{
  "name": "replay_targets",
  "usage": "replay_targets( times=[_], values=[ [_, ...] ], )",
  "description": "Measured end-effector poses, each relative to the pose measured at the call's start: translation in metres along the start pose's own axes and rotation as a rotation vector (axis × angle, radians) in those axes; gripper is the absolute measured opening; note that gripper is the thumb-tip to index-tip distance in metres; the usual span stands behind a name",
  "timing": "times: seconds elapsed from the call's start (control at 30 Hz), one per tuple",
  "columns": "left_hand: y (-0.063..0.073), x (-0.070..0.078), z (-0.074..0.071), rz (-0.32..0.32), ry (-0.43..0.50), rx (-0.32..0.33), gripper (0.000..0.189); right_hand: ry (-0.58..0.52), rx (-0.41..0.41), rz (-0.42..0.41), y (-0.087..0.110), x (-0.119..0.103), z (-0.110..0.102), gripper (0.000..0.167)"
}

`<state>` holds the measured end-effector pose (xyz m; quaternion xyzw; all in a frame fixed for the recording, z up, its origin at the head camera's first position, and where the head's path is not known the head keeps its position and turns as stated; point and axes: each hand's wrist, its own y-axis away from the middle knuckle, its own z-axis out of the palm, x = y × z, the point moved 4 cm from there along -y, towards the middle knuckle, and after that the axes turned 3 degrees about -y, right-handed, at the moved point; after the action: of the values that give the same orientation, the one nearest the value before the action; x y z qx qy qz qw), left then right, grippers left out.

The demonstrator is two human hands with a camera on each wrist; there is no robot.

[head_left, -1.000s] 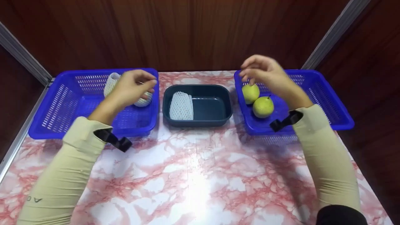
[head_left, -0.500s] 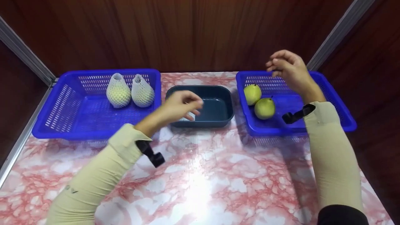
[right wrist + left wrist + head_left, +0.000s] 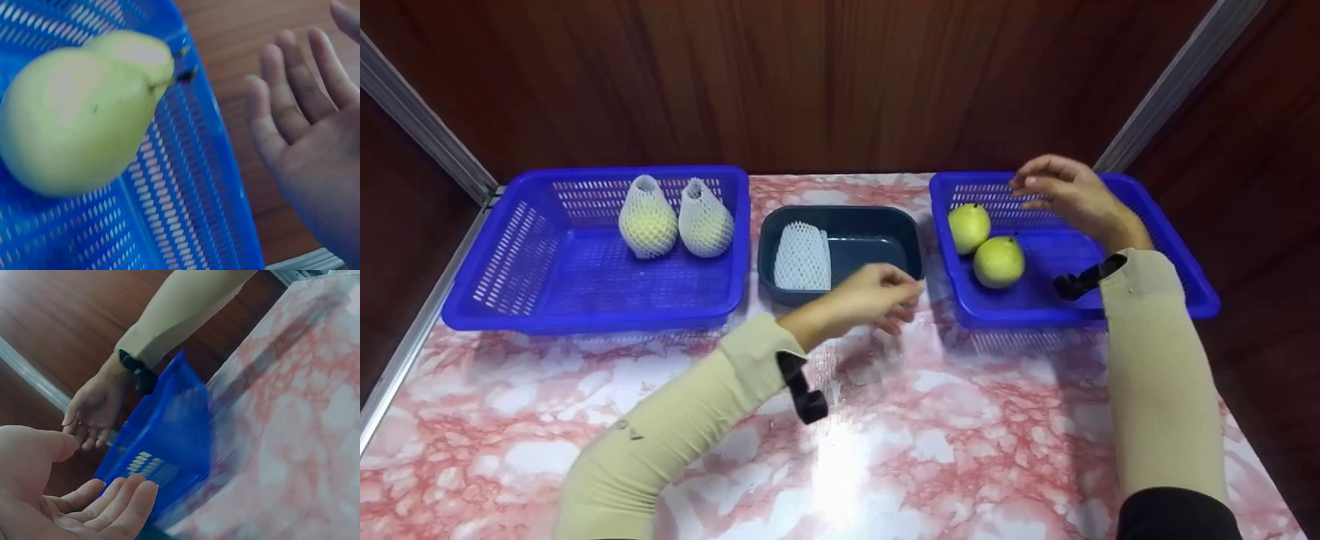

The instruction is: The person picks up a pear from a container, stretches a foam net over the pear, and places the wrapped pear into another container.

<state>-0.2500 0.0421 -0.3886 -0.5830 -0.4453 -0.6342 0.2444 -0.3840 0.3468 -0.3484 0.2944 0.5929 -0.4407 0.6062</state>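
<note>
From the head view I see my left hand point(image 3: 864, 298) beside the dark rectangular plastic tub point(image 3: 840, 251); only the right wrist view shows my right hand point(image 3: 306, 140) with fingers spread, empty, beside the green pear point(image 3: 79, 118).

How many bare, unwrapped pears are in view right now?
2: both lie in the right blue basket, the rear pear touching the front pear. None appears hidden.

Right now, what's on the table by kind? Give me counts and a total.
Blue baskets: 2, left and right
Dark tray: 1
Bare green pears: 2, in the right basket
Net-wrapped pears: 2, in the left basket
Loose foam net: 1, in the tray
Total: 8
</note>
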Motion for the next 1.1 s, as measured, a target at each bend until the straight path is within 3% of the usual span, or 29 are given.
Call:
replay_targets(
  times=[0.23, 0.37, 0.47, 0.67, 0.9, 1.1],
  values=[
    [-0.021, -0.012, 0.028, -0.065, 0.056, -0.075, 0.047, 0.208, -0.181, 0.215, 0.008, 0.021, -0.01, 0.028],
    [-0.031, -0.018, 0.043, -0.096, 0.067, -0.107, 0.045, 0.394, -0.206, 0.327, 0.012, 0.033, -0.014, 0.039],
    [-0.037, -0.022, 0.051, -0.109, 0.094, -0.12, 0.04, 0.468, -0.217, 0.391, 0.013, 0.039, -0.016, 0.043],
    [-0.046, -0.024, 0.062, -0.112, 0.146, -0.106, 0.021, 0.476, -0.232, 0.484, 0.014, 0.047, -0.015, 0.045],
    [-0.05, -0.02, 0.065, -0.076, 0.18, -0.091, 0.021, 0.46, -0.332, 0.542, 0.015, 0.055, -0.012, 0.047],
    [-0.05, -0.019, 0.065, -0.076, 0.169, -0.09, 0.02, 0.435, -0.392, 0.647, 0.015, 0.063, -0.008, 0.054]
  ],
)
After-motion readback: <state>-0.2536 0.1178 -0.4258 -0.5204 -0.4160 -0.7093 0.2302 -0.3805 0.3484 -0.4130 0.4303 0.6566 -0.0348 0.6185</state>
